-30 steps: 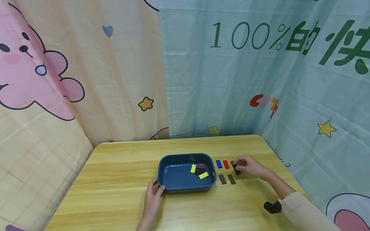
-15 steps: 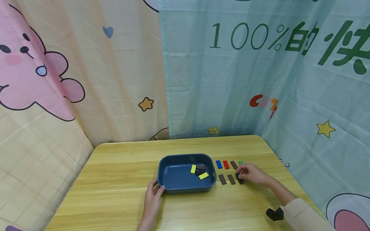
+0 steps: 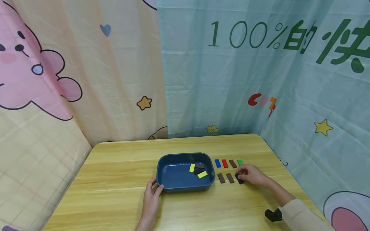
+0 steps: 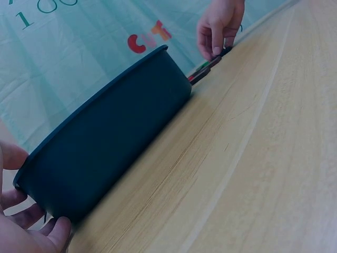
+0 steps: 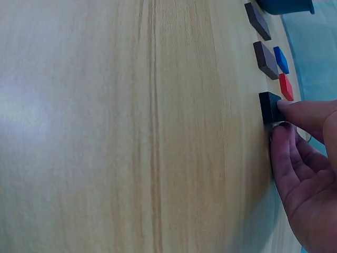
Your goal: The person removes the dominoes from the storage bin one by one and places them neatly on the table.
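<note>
My right hand (image 3: 251, 174) pinches a black rectangular block (image 3: 239, 179) between thumb and fingers, at the right end of the near row of blocks. In the right wrist view the black block (image 5: 269, 107) stands at table level under the thumb. Two brown blocks, one beside the container and one (image 3: 230, 178) nearer the hand, lie left of it. Behind them is a row of a blue block (image 3: 217, 163), a red block (image 3: 224, 163), a brown block (image 3: 233, 164) and a green block (image 3: 240, 162). My left hand (image 3: 151, 196) grips the front left corner of a dark blue container (image 3: 185, 190).
Inside the container lie a yellow block (image 3: 192, 167), another yellow block (image 3: 202, 175), a brown block (image 3: 199, 166) and a black one, grouped on the right side. The wooden table (image 3: 115, 179) ends at hanging curtains (image 3: 196, 96) behind and to the right.
My right hand has brought the black block from the back row toward me and slightly right, to the near row's end. The green block has come into sight. My left hand stays put.
</note>
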A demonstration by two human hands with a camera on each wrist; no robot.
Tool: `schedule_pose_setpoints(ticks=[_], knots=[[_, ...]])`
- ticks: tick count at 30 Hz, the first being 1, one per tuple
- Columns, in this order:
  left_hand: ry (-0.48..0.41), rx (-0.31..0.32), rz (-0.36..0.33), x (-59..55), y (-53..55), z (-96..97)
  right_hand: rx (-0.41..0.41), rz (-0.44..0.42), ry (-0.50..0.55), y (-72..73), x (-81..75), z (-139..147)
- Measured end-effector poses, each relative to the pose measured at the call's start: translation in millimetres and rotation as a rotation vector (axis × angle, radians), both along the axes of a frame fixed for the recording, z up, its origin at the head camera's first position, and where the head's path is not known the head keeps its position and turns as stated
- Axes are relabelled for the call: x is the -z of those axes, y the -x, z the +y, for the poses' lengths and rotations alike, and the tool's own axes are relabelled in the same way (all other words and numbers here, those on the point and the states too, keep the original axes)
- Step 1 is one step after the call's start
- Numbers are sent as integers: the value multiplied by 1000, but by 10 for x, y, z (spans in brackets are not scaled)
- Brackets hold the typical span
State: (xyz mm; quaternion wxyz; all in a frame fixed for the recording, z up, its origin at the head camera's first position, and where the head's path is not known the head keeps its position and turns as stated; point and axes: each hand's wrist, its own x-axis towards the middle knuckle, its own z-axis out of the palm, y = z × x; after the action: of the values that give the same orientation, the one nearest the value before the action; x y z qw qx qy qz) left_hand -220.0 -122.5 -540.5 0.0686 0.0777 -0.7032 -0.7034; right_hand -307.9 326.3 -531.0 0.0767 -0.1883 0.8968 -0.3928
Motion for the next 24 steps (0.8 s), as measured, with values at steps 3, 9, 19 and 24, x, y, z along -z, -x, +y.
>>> schedule_pose_setpoints(ticks=[3,9,19,24], knots=[[-2,2,-1,-2,-2,-5,-4,4,6,7,14,3],[0,3,10,-3,3,-4,2,14,-7,4,-4,-6],[6,-5,46,-18,-1,-11,-27,70,-84,72,-163,-47],[2,-6,31,-9,-2,-12,-55,91,-97,125,-215,-88]])
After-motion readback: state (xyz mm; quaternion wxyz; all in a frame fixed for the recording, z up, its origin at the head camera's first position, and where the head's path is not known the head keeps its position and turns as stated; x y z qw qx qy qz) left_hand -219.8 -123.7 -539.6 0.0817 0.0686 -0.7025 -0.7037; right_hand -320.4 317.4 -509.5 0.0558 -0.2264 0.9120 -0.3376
